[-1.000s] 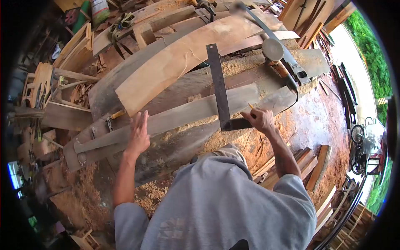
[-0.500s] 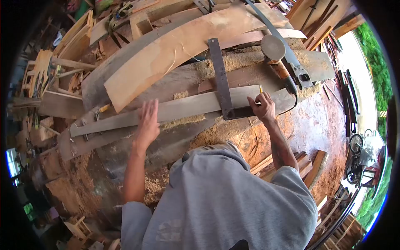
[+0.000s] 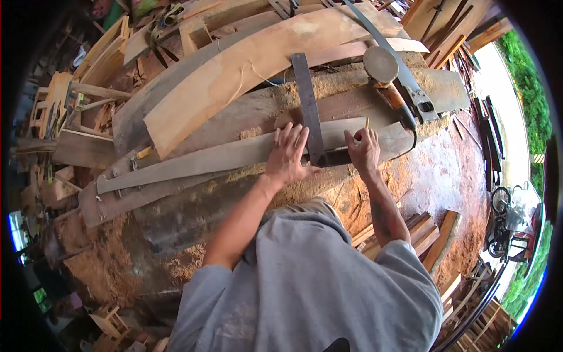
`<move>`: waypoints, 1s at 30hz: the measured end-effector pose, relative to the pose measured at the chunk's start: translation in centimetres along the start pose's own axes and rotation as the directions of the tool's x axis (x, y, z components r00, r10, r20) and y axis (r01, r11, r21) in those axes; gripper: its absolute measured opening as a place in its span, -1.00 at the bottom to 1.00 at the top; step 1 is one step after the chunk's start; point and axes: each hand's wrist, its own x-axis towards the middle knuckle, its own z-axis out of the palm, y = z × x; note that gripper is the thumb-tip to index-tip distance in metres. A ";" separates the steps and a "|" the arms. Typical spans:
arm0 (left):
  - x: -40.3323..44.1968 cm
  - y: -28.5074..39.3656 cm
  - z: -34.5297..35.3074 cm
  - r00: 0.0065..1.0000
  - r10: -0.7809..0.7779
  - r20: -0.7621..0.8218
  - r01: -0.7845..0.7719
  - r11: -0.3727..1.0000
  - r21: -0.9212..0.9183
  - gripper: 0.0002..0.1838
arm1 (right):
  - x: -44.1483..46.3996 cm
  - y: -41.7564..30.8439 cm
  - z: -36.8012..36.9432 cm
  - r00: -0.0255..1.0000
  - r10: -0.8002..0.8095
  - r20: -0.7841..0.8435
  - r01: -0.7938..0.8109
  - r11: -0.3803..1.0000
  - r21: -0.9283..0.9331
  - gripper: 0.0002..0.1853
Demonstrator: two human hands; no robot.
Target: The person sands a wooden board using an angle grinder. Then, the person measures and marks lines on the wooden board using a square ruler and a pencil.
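A dark metal square (image 3: 308,105) lies across a long, narrow grey board (image 3: 234,154), its short arm along the board's near edge. My left hand (image 3: 287,154) rests on the board just left of the square, fingers spread, thumb reaching the square's corner. At the right, my right hand (image 3: 365,149) is closed around a yellow pencil (image 3: 368,123), whose end sticks up above the fingers, beside the short arm of the square.
Beyond the board lies a wide curved plank (image 3: 252,64). A handsaw (image 3: 392,56) and a grinder-like tool with a round disc (image 3: 381,64) sit at the upper right. Wood offcuts (image 3: 443,240) lie at the lower right, with sawdust around.
My left hand has moved right along the board to the square. My right hand, with the pencil, has shifted only slightly beside the square's short arm.
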 end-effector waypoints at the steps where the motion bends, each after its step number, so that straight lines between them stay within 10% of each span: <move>1: 0.1 -0.2 0.1 0.998 0.006 -0.058 -0.005 1.000 0.023 0.27 | 0.2 -0.6 -0.2 0.998 -0.037 0.051 0.037 0.999 0.016 -0.64; 5: 0.1 -0.6 0.5 0.993 0.035 -0.113 -0.031 0.999 0.034 0.27 | 0.8 0.7 -4.1 0.855 -0.368 0.367 0.359 0.929 0.096 -0.48; 12: 0.5 -0.4 0.1 0.994 0.035 -0.102 -0.031 0.998 0.048 0.25 | 1.0 3.7 -3.1 0.639 -0.675 0.369 0.664 0.726 0.178 -0.30; 24: 0.4 -1.4 3.4 0.894 0.156 -0.420 -0.190 0.981 -0.040 0.16 | 1.9 8.9 0.5 0.519 -0.744 0.421 0.765 0.624 0.159 -0.35; 30: 0.8 -0.1 5.4 0.997 -0.064 0.040 0.060 0.994 0.091 0.41 | 2.7 4.6 -1.0 0.532 -0.749 0.395 0.711 0.648 0.271 -0.40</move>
